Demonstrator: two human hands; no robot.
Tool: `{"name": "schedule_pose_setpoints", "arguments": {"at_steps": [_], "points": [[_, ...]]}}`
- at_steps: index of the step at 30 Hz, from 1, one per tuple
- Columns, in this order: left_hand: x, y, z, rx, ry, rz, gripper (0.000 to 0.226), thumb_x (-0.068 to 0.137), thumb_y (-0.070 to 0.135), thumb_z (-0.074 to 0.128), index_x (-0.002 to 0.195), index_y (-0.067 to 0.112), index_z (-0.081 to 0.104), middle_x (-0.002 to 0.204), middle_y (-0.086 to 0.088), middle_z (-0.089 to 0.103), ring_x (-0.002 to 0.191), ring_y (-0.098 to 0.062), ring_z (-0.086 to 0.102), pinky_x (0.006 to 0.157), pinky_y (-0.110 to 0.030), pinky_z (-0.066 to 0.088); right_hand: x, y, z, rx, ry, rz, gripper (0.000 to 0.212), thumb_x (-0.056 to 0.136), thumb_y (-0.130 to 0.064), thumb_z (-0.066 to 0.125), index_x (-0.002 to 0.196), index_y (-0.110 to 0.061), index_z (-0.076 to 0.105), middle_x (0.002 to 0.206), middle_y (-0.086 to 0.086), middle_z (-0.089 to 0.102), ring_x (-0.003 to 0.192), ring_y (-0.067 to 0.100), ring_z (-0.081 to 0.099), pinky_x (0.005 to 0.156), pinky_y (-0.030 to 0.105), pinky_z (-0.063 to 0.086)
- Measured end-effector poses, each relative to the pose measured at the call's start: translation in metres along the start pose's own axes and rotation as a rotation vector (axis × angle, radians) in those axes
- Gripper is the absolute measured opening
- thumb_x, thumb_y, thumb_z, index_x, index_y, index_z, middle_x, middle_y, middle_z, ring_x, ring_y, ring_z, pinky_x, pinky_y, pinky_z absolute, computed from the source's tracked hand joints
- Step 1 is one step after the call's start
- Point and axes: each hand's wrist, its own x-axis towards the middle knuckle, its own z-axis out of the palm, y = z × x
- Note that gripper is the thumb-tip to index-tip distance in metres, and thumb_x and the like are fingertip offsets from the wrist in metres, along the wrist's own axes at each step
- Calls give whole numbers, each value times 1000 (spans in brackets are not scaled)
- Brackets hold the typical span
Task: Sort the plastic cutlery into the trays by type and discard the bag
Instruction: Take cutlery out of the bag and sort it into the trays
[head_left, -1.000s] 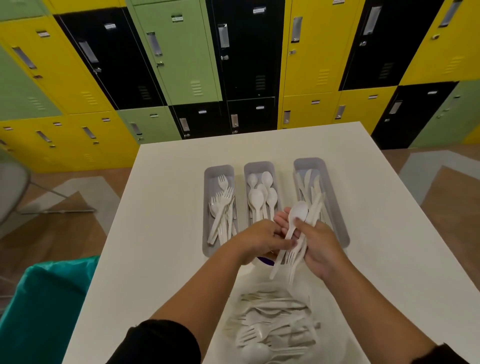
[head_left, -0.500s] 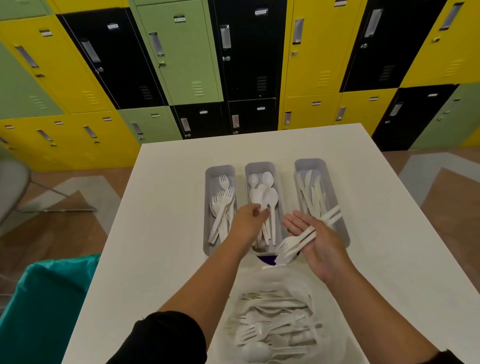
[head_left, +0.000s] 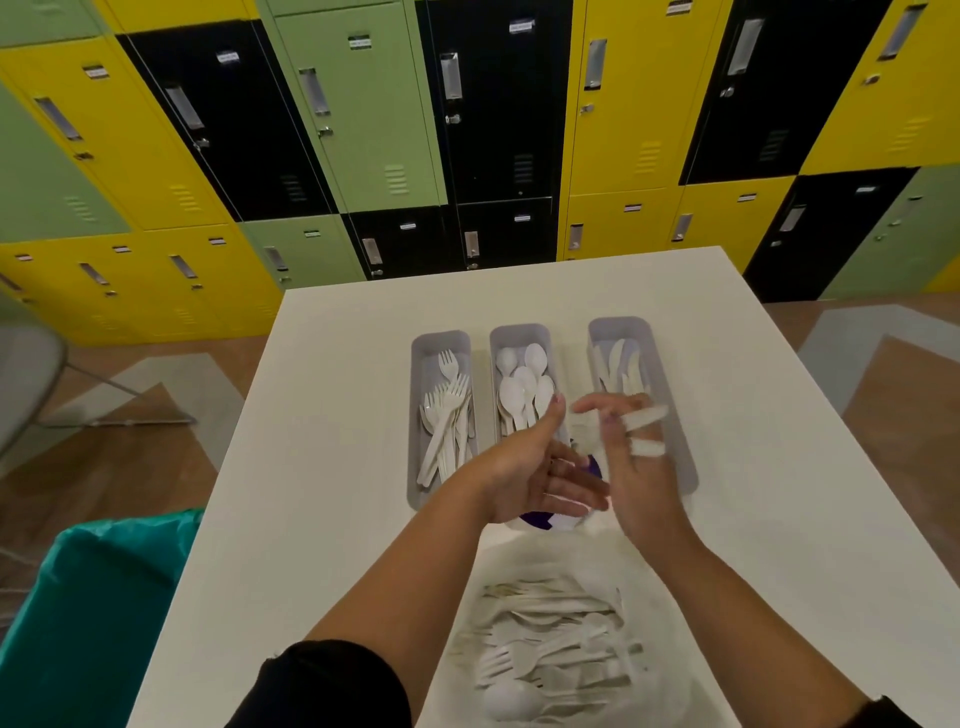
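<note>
Three grey trays stand side by side on the white table (head_left: 322, 467). The left tray (head_left: 414, 467) holds forks (head_left: 447, 415), the middle tray (head_left: 519, 329) spoons (head_left: 522, 387), the right tray (head_left: 678, 441) knives (head_left: 618, 364). A clear bag (head_left: 550, 639) with several mixed white pieces lies at the near edge. My right hand (head_left: 636, 478) hovers over the gap between the middle and right trays and holds a few blurred white cutlery pieces (head_left: 647, 418) across its fingers. My left hand (head_left: 530, 467) is beside it with straight fingers, holding nothing.
A teal-lined bin (head_left: 78, 623) stands on the floor left of the table. A grey chair (head_left: 26, 389) is at the far left. Yellow, green and black lockers (head_left: 363, 130) fill the wall behind the table.
My left hand carried a spoon to the middle tray, let it go, and has come back empty beside the right hand. The right hand has turned and lifted with its remaining pieces.
</note>
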Motion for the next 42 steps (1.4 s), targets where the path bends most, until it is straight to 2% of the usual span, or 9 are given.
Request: {"name": "schedule_pose_setpoints", "arguments": {"at_steps": [4,7,15,19,28,32,35,38,42], "points": [[-4,4,-3,-239,-11,83,50,98,45,34,89,3,60,62,-6,61,55,-14,63,54,-23,56,-11,8,6,-123,-241,-36,10,88,-16,57,85,-12,65,82,-9,49,76,3,52,68,19,42],[-7,2,-11,-184,28,131,29,99,22,43,92,-2,59,68,-9,63,57,-15,63,53,-22,56,-18,16,11,-323,-263,-247,16,80,-9,63,92,-17,69,95,-15,52,91,1,52,75,11,43],[2,-10,-39,16,428,205,27,97,21,49,95,3,68,79,-10,70,69,-21,68,71,-32,57,-26,14,25,-221,-353,-145,32,86,2,57,108,-19,65,111,-10,57,107,-3,53,82,5,44],[3,-9,-60,-36,555,315,27,94,17,54,98,-8,62,65,-8,71,52,-13,69,50,-21,56,-31,20,31,-235,-396,-117,27,86,1,57,103,-17,67,103,-8,59,99,2,55,81,5,44],[26,9,-107,307,923,354,21,91,13,56,75,1,62,63,-5,58,57,-16,56,58,-25,45,-31,31,30,-228,-442,-17,26,86,1,58,102,-18,68,96,-7,63,93,2,57,78,6,45],[26,13,-103,585,932,276,37,90,16,57,60,2,42,66,-21,50,67,-38,49,58,-37,37,-31,34,26,-246,-436,3,27,86,1,59,103,-17,68,95,-13,63,93,-1,58,78,6,46],[14,8,-89,593,977,352,28,91,15,55,103,-10,57,108,-26,63,104,-38,58,82,-35,44,-34,32,23,-244,-441,40,27,85,1,60,103,-17,68,95,-13,64,93,-2,59,78,5,47],[-13,5,-66,465,788,498,17,92,14,54,105,6,62,96,-5,68,82,-14,66,72,-17,48,-40,26,20,-241,-483,82,23,85,-3,62,100,-20,68,92,-10,68,89,0,61,78,8,49],[-55,-20,-35,769,391,420,12,92,15,55,82,14,61,74,3,67,61,-8,63,62,-21,52,-54,13,12,-334,-613,168,15,86,-11,64,97,-18,69,81,-11,66,75,5,64,77,18,54]]}}
